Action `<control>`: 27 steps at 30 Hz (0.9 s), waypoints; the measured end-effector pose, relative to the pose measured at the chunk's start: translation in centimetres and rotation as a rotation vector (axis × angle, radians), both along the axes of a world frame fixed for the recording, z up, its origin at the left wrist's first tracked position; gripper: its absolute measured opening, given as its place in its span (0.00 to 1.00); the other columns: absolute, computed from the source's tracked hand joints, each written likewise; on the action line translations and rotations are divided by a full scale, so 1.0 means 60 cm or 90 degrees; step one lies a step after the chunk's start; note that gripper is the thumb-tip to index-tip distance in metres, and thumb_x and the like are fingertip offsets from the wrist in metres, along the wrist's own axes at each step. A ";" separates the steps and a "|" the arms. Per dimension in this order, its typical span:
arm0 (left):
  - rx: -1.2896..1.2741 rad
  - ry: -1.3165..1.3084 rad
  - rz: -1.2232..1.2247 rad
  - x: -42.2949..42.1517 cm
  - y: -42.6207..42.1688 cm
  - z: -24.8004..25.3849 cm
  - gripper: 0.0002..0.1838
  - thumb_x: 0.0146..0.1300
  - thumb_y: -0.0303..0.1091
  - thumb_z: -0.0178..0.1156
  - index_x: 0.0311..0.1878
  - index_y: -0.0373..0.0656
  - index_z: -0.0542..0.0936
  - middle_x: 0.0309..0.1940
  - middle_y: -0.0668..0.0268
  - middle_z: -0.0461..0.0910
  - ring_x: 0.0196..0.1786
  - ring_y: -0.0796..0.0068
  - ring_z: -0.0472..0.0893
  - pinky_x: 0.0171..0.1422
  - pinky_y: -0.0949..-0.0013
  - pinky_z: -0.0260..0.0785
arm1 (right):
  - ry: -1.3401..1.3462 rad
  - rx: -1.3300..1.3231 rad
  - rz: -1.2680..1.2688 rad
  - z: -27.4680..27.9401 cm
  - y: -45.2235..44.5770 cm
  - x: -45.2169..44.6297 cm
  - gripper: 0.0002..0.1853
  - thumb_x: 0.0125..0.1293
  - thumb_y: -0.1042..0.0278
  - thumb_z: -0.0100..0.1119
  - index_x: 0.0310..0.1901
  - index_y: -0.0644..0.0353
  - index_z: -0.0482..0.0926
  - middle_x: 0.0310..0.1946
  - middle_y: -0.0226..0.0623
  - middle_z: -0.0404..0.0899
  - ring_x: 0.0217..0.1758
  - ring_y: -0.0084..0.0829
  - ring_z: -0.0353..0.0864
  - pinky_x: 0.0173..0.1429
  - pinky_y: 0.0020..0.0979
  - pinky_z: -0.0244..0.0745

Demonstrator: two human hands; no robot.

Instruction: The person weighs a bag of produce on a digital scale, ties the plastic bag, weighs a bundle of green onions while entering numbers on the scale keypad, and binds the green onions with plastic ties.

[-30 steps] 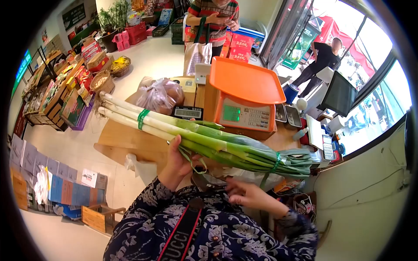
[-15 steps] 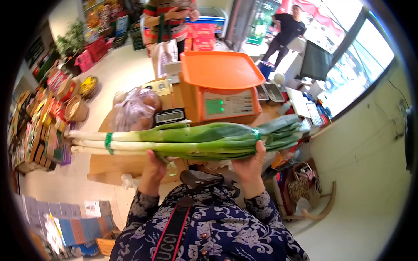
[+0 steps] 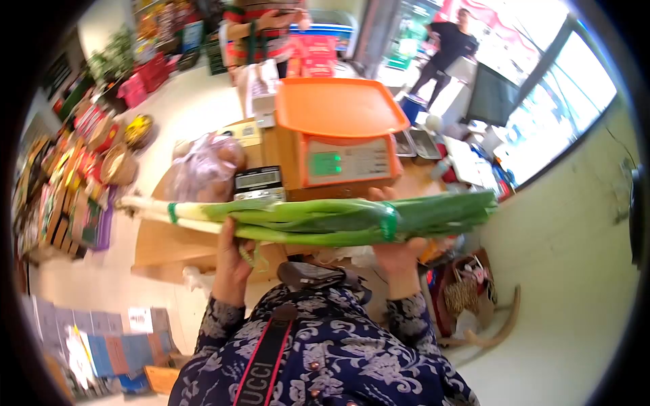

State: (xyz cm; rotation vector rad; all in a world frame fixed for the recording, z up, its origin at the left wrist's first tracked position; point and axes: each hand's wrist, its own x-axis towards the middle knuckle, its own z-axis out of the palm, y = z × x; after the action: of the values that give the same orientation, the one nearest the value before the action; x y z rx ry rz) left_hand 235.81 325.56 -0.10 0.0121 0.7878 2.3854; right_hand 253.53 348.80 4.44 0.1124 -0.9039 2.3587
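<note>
Scallion bundle (image 3: 305, 223) banded twice, not yet set down: my left grip (image 3: 233, 264) and right grip (image 3: 399, 256) clasp it, orange scale (image 3: 342, 111) beyond.

Through my remote feed I take this for a small grocery shop: an orange weighing scale (image 3: 342, 111) with a lit green display (image 3: 327, 162) stands on a wooden counter (image 3: 176, 247), a calculator (image 3: 257, 178) just left of it. Well left of the scale, packaged goods (image 3: 87, 125) crowd around woven baskets (image 3: 119, 167); beyond the scale, a person (image 3: 274, 44) with a tote bag (image 3: 258, 84) stands near red boxes (image 3: 316, 57).
</note>
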 end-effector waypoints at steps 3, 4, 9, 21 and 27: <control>0.045 0.149 -0.065 0.006 -0.003 0.018 0.29 0.52 0.47 0.66 0.55 0.47 0.69 0.44 0.69 0.75 0.34 0.83 0.74 0.25 0.82 0.63 | 0.064 -0.044 -0.003 0.004 0.016 0.017 0.46 0.48 0.39 0.64 0.63 0.58 0.58 0.62 0.41 0.62 0.65 0.48 0.60 0.68 0.50 0.54; 0.040 0.178 -0.040 0.010 0.003 0.027 0.32 0.51 0.47 0.66 0.57 0.47 0.66 0.47 0.68 0.74 0.38 0.81 0.74 0.27 0.82 0.64 | 0.036 -0.067 -0.025 0.000 0.021 0.018 0.44 0.49 0.41 0.64 0.63 0.57 0.59 0.62 0.40 0.61 0.65 0.47 0.59 0.68 0.50 0.53; 0.020 0.299 -0.121 0.014 0.007 0.051 0.44 0.45 0.49 0.70 0.63 0.47 0.59 0.55 0.66 0.70 0.57 0.74 0.71 0.40 0.80 0.70 | 0.034 -0.078 -0.090 -0.032 0.052 0.028 0.36 0.53 0.51 0.63 0.62 0.50 0.61 0.64 0.35 0.60 0.66 0.47 0.57 0.69 0.52 0.50; 0.048 0.173 -0.013 0.028 -0.005 0.025 0.40 0.53 0.56 0.62 0.64 0.45 0.59 0.53 0.65 0.70 0.43 0.76 0.74 0.30 0.79 0.70 | 0.061 0.042 -0.040 -0.011 0.055 0.055 0.46 0.44 0.45 0.70 0.64 0.48 0.59 0.65 0.38 0.56 0.68 0.45 0.55 0.70 0.52 0.49; 0.031 0.220 0.002 0.015 -0.033 0.000 0.45 0.50 0.56 0.64 0.66 0.45 0.56 0.59 0.63 0.65 0.50 0.72 0.73 0.34 0.78 0.72 | 0.023 -0.142 -0.134 -0.044 0.077 0.084 0.37 0.52 0.46 0.63 0.61 0.52 0.63 0.60 0.33 0.65 0.62 0.38 0.63 0.67 0.45 0.55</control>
State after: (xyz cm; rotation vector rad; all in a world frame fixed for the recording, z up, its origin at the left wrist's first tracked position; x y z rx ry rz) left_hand 236.69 323.58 -0.07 0.4543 0.8848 2.4374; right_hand 258.56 353.41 1.78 -0.0286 -0.5990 2.2338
